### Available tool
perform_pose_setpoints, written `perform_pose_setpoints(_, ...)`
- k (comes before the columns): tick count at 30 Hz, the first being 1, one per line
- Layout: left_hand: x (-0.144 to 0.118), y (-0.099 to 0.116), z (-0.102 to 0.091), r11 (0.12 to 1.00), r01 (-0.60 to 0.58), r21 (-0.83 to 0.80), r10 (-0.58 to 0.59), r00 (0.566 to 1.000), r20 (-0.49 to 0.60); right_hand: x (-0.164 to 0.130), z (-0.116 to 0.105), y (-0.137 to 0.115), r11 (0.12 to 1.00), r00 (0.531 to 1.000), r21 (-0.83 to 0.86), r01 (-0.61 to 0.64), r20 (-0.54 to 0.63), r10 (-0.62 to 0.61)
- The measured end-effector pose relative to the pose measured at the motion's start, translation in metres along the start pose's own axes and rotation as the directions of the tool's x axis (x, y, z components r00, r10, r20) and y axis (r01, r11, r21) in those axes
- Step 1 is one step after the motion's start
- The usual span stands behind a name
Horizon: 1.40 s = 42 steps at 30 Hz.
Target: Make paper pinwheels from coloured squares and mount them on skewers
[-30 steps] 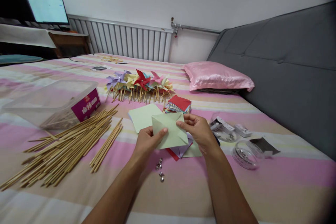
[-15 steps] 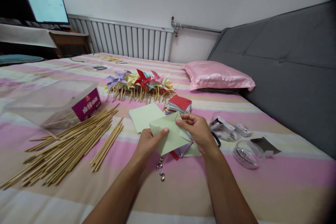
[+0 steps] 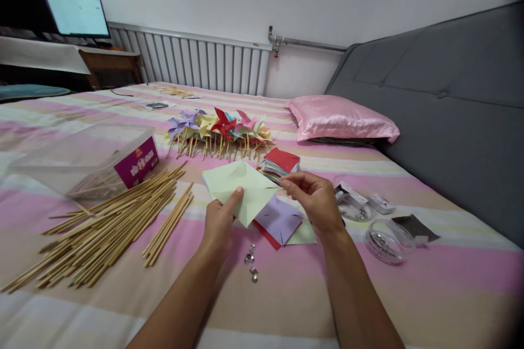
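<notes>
My left hand grips a light green cut paper square by its lower left edge, thumb on top. One flap of that same sheet is pinched in my right hand, which draws it rightwards. Under the sheet lie a purple square, a red one and another green one on the bed. A few silver pins rest just below my left hand. Another green sheet lies behind.
Wooden sticks are heaped at the left beside a clear plastic box. Finished paper pinwheels lie further back, a stack of coloured paper beside them. Clear tape rolls sit right, near a pink pillow and grey headboard.
The green sheet has dropped lower and tilted flatter, uncovering the purple square. My right hand has moved right, pulling a flap outward; my left hand shifted slightly down.
</notes>
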<state>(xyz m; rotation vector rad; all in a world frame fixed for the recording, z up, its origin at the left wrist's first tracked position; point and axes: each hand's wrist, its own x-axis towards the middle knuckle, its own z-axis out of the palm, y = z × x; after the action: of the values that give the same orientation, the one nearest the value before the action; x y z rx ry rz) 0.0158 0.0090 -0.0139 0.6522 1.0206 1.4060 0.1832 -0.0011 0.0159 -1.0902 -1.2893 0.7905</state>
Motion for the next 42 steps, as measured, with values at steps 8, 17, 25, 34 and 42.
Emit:
perform_pose_setpoints(8, 0.001, 0.004, 0.001, 0.983, 0.074, -0.169, -0.067, 0.997, 0.047, -0.006, 0.005, 0.001, 0.996, 0.830, -0.030, -0.089, 0.550, 0.090)
perform_pose_setpoints(17, -0.004, 0.002, 0.003, 0.988, 0.101, -0.113, -0.080, 0.981, 0.175, -0.003, 0.012, 0.008, 0.996, 0.885, -0.003, -0.090, 0.458, 0.081)
perform_pose_setpoints(25, -0.003, 0.007, 0.001, 0.994, 0.102, -0.049, -0.093, 0.982, 0.167, -0.001, 0.003, 0.004, 0.996, 0.899, -0.084, -0.015, 0.434, 0.051)
perform_pose_setpoints(34, -0.007, 0.010, 0.002, 0.991, 0.117, 0.060, -0.128, 0.955, 0.269, 0.000, -0.001, 0.008, 0.992, 0.930, -0.097, -0.083, 0.350, 0.112)
perform_pose_setpoints(42, -0.007, 0.009, 0.002, 0.992, 0.097, 0.086, -0.119, 0.939, 0.323, 0.002, -0.003, 0.013, 0.988, 0.946, -0.102, -0.116, 0.291, 0.141)
